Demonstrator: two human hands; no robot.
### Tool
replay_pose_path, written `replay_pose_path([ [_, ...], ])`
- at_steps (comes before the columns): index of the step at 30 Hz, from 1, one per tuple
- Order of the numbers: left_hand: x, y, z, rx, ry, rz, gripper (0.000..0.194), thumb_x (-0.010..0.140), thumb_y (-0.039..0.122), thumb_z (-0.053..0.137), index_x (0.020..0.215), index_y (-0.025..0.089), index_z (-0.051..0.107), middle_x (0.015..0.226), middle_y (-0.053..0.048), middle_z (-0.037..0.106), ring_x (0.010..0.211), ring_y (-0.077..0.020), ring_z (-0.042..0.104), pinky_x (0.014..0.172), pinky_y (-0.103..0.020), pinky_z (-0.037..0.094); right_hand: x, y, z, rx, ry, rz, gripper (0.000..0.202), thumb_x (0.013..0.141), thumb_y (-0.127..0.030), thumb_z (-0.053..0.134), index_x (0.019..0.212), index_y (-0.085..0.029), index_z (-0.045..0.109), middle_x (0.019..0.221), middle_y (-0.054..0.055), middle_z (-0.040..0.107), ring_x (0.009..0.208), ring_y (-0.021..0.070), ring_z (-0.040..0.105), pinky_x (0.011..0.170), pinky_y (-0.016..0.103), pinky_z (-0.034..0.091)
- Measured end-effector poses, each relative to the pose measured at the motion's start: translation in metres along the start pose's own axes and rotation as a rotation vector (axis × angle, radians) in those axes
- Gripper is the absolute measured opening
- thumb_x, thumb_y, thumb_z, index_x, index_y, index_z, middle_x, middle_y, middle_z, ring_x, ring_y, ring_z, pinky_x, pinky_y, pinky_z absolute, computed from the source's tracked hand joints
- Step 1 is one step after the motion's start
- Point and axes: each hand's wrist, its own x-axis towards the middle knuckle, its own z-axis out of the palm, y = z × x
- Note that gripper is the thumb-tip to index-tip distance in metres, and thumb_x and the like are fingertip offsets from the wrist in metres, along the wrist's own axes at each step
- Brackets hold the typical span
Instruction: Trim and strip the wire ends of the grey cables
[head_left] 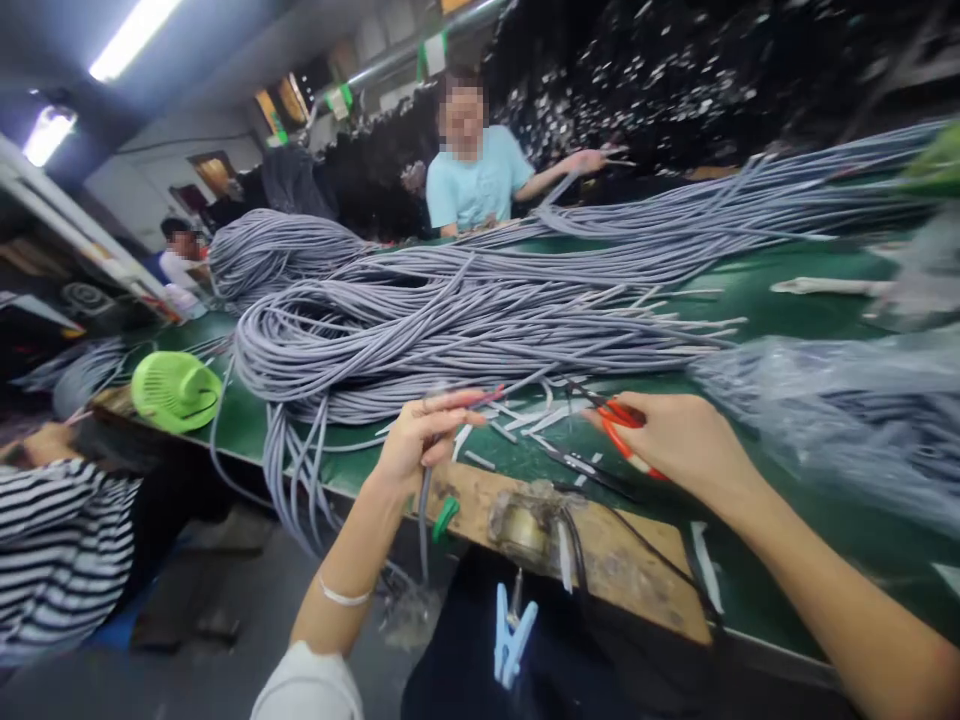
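Note:
My left hand (427, 435) pinches the end of a grey cable (424, 520), whose thin coloured inner wires (491, 396) stick out past the fingertips to the right. The rest of that cable hangs down below the hand. My right hand (671, 440) is wrapped round red-handled scissors (621, 425), their dark tips pointing left, apart from the wires. Below the hands lies a wooden board (630, 570) with a round metal piece (523, 528) on it. Short cut cable pieces (480, 460) and pale strips lie on the green table (795, 520).
Long grey cable bundles (450, 340) stretch across the table. A lime-green fan (176, 390) stands left; plastic-wrapped cables (862, 420) lie right. A blue clip (513, 635) hangs at the board's front. A person in light blue (480, 180) works opposite; another in stripes (67, 550) sits left.

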Motion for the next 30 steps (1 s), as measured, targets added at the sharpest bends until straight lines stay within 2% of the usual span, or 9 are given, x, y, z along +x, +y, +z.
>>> replay_pose_path([
  [3,-0.049,-0.004,-0.028,0.135,-0.143,-0.151,0.027,0.062,0.027,0.069,0.085,0.013,0.075,0.068,-0.011,0.071,0.028,0.0018,0.020,0.032,-0.018,0.006,-0.002,-0.008,-0.002,-0.038,-0.073,0.037,0.032,0.073,-0.045,0.051,0.052,-0.022,0.045,0.053,0.006,0.054,0.049,0.0189,0.046,0.049,0.026,0.029],
  [6,-0.100,-0.026,-0.064,0.351,-0.313,-0.450,0.031,0.063,0.031,0.068,0.087,0.011,0.075,0.070,-0.012,0.071,0.030,-0.0018,0.028,0.032,-0.019,0.018,-0.004,-0.013,0.000,-0.050,-0.133,0.030,0.031,0.072,-0.043,0.054,0.051,-0.022,0.047,0.050,0.005,0.051,0.045,0.0181,0.042,0.048,0.027,0.030],
  [8,-0.128,-0.048,-0.089,0.610,-0.276,-0.678,0.038,0.067,0.033,0.063,0.096,0.012,0.072,0.078,-0.010,0.072,0.035,-0.0063,0.041,0.037,-0.020,0.032,-0.004,-0.014,0.004,-0.056,-0.157,0.005,0.027,0.072,-0.040,0.055,0.052,-0.022,0.049,0.049,0.006,0.050,0.043,0.0188,0.043,0.047,0.028,0.029],
  [10,-0.149,-0.067,-0.110,1.105,-0.132,-0.784,0.035,0.071,0.033,0.058,0.100,0.017,0.071,0.072,-0.005,0.071,0.055,-0.0147,0.059,0.054,-0.023,0.045,-0.003,-0.012,0.007,-0.072,-0.178,-0.020,0.020,0.071,-0.034,0.056,0.055,-0.022,0.054,0.052,0.007,0.053,0.045,0.0206,0.047,0.046,0.028,0.029],
  [14,-0.167,-0.072,-0.124,1.327,-0.103,-0.761,0.059,0.049,0.022,0.078,0.107,0.019,0.067,0.094,-0.009,0.071,0.092,-0.0284,0.063,0.083,-0.034,0.047,0.001,-0.002,0.006,-0.138,-0.217,0.016,0.014,0.074,-0.031,0.056,0.071,-0.022,0.066,0.065,0.012,0.062,0.059,0.0271,0.058,0.048,0.030,0.032],
  [18,-0.128,-0.037,-0.104,1.172,0.003,-0.206,0.035,0.080,0.036,0.055,0.110,0.021,0.065,0.104,-0.008,0.069,0.093,-0.0197,0.064,0.087,-0.030,0.047,0.005,0.012,-0.004,-0.206,-0.236,0.128,0.026,0.079,-0.032,0.050,0.089,-0.018,0.069,0.087,0.016,0.066,0.083,0.0308,0.063,0.057,0.031,0.039],
  [22,-0.037,-0.017,-0.068,1.213,0.107,0.239,0.029,0.081,0.038,0.051,0.090,0.018,0.070,0.094,-0.008,0.071,0.088,-0.0207,0.065,0.082,-0.030,0.049,0.009,0.024,-0.012,-0.235,-0.226,0.240,0.025,0.080,-0.026,0.051,0.087,-0.011,0.069,0.091,0.020,0.066,0.090,0.0312,0.063,0.065,0.032,0.044],
  [26,0.045,-0.031,-0.037,1.358,0.138,0.358,0.020,0.072,0.029,0.054,0.079,0.016,0.068,0.084,-0.009,0.071,0.079,-0.0224,0.064,0.078,-0.035,0.050,0.011,0.030,-0.014,-0.170,-0.142,0.219,0.024,0.081,-0.021,0.051,0.092,-0.008,0.069,0.098,0.021,0.065,0.098,0.0314,0.061,0.073,0.034,0.046],
  [30,0.064,-0.042,-0.021,1.394,0.155,0.425,0.015,0.067,0.028,0.054,0.061,0.017,0.061,0.067,-0.009,0.066,0.070,-0.0241,0.062,0.072,-0.037,0.050,0.014,0.029,-0.010,-0.041,-0.037,0.074,0.026,0.085,-0.024,0.050,0.099,-0.010,0.068,0.104,0.017,0.065,0.104,0.0273,0.059,0.083,0.032,0.044],
])
